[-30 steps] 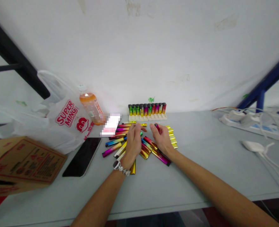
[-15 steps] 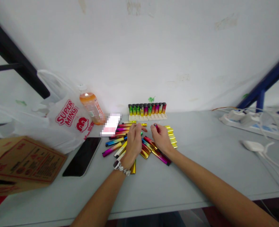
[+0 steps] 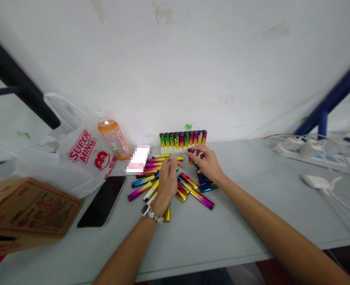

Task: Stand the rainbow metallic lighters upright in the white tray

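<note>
My right hand (image 3: 207,161) pinches a red and gold lighter (image 3: 191,157) upright by its top, just in front of a white rack (image 3: 172,150). Standing in that rack is a back row of several shiny lighters (image 3: 181,139) in green, purple, red and gold. My left hand (image 3: 169,176) hovers over or rests on a loose pile of metallic lighters, its fingers loosely bent and apart, with nothing visible in them. From that pile a purple and gold lighter (image 3: 203,199) points toward the right. Dark blue lighters (image 3: 206,185) lie partly hidden beneath my right hand.
Left of the pile are a black phone (image 3: 102,202), a blurred bright screen (image 3: 137,159), an orange drink bottle (image 3: 114,136), a plastic bag (image 3: 86,158) and a cardboard box (image 3: 29,213). A white power strip (image 3: 314,156) with cables and a white charger (image 3: 316,181) lie at the right.
My right hand has risen and turned from a fist-like grip, bringing the lighter upright before the rack and uncovering dark blue lighters. My left hand has barely moved.
</note>
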A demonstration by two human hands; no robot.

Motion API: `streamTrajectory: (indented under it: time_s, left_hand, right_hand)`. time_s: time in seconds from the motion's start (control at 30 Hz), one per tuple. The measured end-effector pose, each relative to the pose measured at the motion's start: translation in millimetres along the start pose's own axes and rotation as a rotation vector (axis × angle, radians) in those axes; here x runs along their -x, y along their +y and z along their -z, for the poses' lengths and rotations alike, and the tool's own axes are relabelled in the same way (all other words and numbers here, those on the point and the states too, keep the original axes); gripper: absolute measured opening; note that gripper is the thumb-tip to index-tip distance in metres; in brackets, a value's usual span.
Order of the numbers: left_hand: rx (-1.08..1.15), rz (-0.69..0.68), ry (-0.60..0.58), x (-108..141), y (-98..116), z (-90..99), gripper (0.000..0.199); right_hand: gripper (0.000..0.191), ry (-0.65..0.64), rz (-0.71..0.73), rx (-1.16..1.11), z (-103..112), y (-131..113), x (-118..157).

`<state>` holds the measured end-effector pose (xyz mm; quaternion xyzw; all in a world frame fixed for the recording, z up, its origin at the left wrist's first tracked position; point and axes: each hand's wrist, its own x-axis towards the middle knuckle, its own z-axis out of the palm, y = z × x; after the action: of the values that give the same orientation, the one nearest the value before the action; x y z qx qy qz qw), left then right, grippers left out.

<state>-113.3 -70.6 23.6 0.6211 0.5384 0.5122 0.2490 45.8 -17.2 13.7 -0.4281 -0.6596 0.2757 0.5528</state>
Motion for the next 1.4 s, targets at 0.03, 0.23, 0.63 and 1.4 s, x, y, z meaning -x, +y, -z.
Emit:
streamTrajectory:
  time_s: [0.03, 0.23, 0.63, 1.4]
  left_hand:
    - [0.002, -0.006, -0.005, 0, 1, 0.2, 0.048]
    - [0.021, -0.016, -0.027, 0, 0, -0.7, 0.047]
    - [0.011, -0.042, -0.054, -2, -8, -2.6, 0.048]
    - [-0.022, -0.044, -0.046, 1, 4, -1.7, 0.044]
  right_hand:
    - [0.031, -0.017, -0.020, -0.007, 5, 5, -7]
    - [0.029, 0.004, 0.028, 0.101, 25, 32, -52]
    - [0.019, -0.131, 0.084, 0.123, 20, 53, -98]
    - [0.034, -0.259, 0.164, 0.701, 42, 31, -40]
